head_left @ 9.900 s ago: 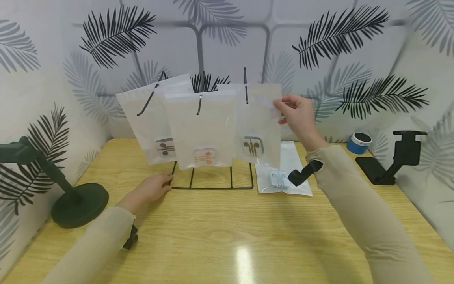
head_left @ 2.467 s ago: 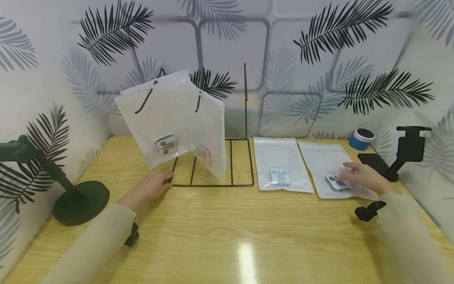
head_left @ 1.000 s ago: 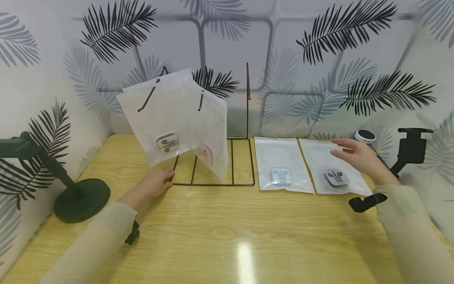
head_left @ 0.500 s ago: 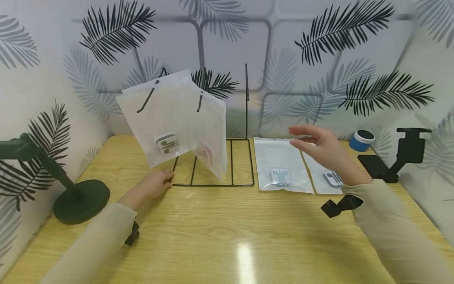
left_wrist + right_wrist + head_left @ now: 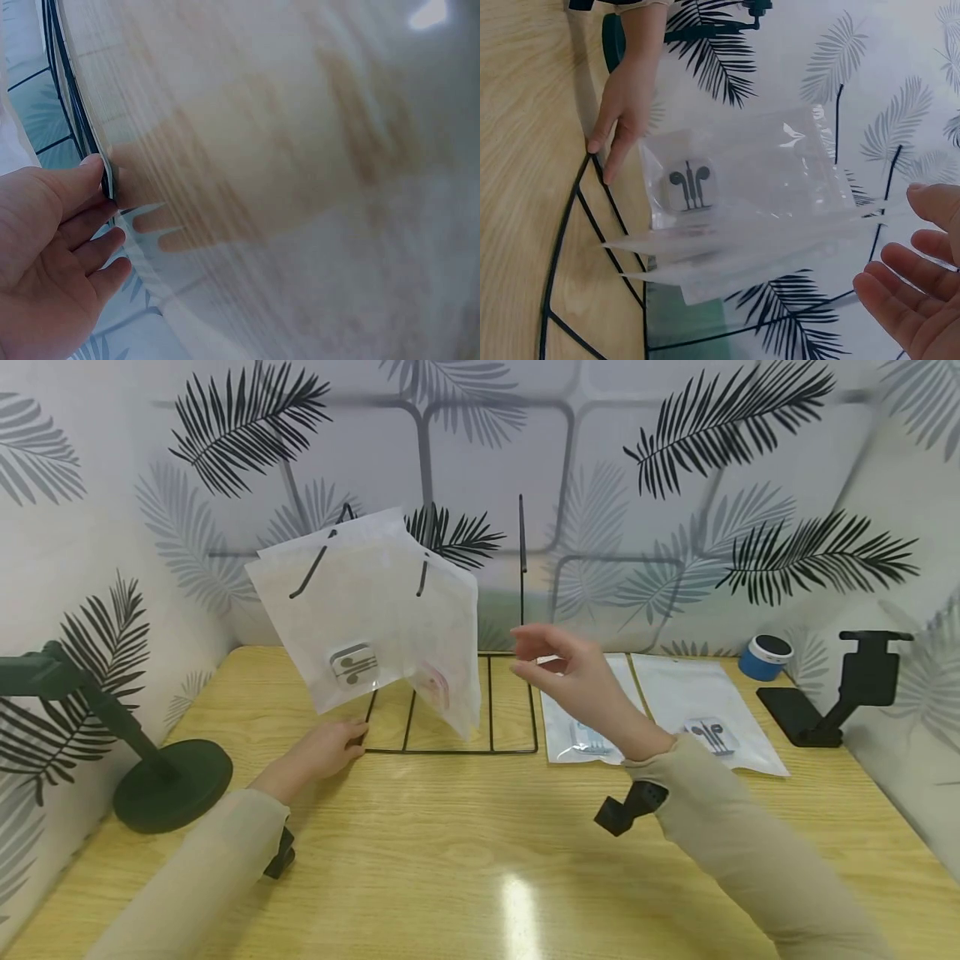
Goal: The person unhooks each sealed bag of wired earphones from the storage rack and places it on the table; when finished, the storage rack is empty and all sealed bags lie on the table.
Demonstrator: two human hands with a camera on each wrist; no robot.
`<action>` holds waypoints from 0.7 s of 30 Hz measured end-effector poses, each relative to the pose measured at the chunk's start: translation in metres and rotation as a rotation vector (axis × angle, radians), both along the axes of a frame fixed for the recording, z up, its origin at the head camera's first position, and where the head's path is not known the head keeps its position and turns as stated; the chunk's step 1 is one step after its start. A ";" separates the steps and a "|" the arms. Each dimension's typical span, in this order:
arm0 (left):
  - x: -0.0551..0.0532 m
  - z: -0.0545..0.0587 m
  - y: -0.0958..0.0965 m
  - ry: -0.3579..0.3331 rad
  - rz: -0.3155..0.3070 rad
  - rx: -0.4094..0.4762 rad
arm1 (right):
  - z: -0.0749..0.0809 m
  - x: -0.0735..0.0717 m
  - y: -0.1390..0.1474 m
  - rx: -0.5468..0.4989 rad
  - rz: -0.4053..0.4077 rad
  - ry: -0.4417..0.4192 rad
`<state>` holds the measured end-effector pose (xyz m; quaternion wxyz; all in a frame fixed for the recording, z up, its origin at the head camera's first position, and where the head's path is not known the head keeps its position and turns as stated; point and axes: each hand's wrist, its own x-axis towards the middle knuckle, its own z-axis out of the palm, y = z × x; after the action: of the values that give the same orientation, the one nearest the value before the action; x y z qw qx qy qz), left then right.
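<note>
My left hand [image 5: 322,753] pinches the front left corner of a black wire display rack [image 5: 450,752] between thumb and fingers. From its left hook hang white zip bags [image 5: 330,602], the front one holding boxed earphones [image 5: 354,665]. A further bag [image 5: 450,618] with a pinkish earphone box hangs turned sideways on the middle hook. The right hook [image 5: 522,535] is bare. My right hand [image 5: 573,677] is in the air right of the hanging bags, fingers loosely curved and holding nothing; in the right wrist view, its fingers [image 5: 900,277] are apart from the bags.
Two bags lie flat right of the rack: one [image 5: 558,718] partly behind my right hand, the other [image 5: 697,693] beside it. A blue round jar [image 5: 763,658] and black phone stand [image 5: 862,685] are far right. A dark green stand [image 5: 172,785] is left.
A bag that hung on the right hook now lies at the right of the table, released by my right hand. That hand has since moved left toward the rack; the left hand stays put.
</note>
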<state>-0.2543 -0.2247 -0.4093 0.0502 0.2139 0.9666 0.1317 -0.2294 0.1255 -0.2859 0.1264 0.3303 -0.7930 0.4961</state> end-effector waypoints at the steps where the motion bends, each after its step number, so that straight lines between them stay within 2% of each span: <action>1: 0.000 0.000 0.000 0.001 0.000 0.000 | -0.003 -0.001 -0.006 -0.005 0.004 -0.004; 6: 0.001 0.001 0.000 0.012 -0.006 -0.003 | -0.020 -0.004 -0.028 -0.020 0.002 -0.016; 11: 0.000 0.001 0.001 0.003 -0.003 0.004 | -0.035 -0.007 -0.039 -0.035 -0.037 0.014; 21: 0.000 0.000 -0.001 -0.002 -0.001 -0.004 | -0.049 -0.017 -0.052 -0.001 -0.118 0.113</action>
<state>-0.2541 -0.2256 -0.4098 0.0514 0.2140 0.9668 0.1298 -0.2461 0.0738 -0.3345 0.1999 0.3105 -0.8024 0.4688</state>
